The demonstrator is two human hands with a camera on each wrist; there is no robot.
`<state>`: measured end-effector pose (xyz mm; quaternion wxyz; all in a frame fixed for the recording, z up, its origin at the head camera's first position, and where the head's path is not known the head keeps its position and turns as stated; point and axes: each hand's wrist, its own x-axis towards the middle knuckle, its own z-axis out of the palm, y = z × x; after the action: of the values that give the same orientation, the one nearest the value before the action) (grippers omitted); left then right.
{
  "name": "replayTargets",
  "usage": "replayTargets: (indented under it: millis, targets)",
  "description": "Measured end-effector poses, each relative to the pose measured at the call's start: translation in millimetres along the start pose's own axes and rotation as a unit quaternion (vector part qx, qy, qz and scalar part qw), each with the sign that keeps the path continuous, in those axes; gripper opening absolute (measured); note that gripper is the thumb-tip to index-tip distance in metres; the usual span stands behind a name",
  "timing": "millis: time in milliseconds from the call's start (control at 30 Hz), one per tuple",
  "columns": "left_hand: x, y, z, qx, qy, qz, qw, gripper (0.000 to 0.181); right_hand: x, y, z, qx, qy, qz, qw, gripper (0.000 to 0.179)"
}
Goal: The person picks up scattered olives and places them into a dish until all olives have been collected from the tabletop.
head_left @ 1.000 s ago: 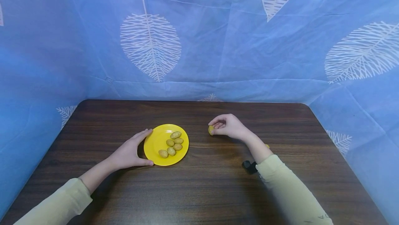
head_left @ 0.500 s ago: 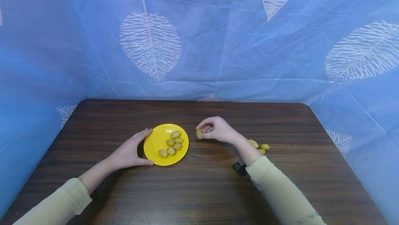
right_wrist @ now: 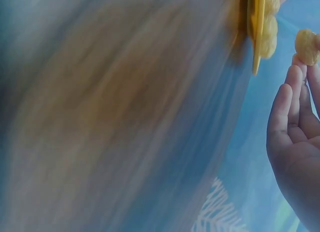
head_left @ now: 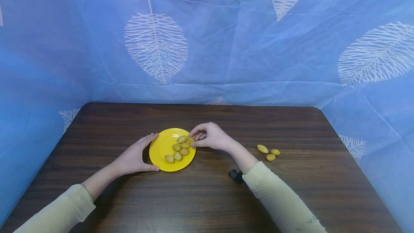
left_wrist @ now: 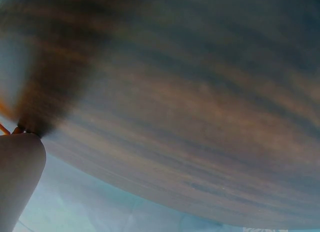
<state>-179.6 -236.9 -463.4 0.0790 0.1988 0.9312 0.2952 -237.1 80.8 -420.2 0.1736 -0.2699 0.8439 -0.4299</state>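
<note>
Left-wrist view: the dark brown wood-grain tabletop point(left_wrist: 175, 117) is blurry; we get just one digit of the bare left hand point(left_wrist: 20, 172), cut off at the left edge, can't say which. Right-wrist view: right edge crops the bare right hand point(right_wrist: 300, 142) and the yellow oval piece point(right_wrist: 305, 46) it pinches; top edge crops the round yellow plate point(right_wrist: 258, 32). Head view: fingers partly cover that piece; we can't identify the small black object point(head_left: 235, 175), partly hidden by the pale yellow-green fabric right sleeve point(head_left: 281, 197); its dark marks point(head_left: 312, 219) we can't read, too small.
</note>
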Motion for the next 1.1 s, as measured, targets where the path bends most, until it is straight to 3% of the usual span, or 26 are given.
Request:
replayTargets:
  millis: [467,1100]
  targets:
    - [1.9,-1.2,-0.1,-0.001,-0.003,0.0,1.0,0.112,24.6,-20,34,-0.009,-0.03,-0.03,0.9991,0.025]
    - [-0.3,-4.1,0.0,-0.01,-0.003,0.006,0.9999,0.113,39.6,-27,53,-0.105,-0.053,-0.057,0.9914,0.024]
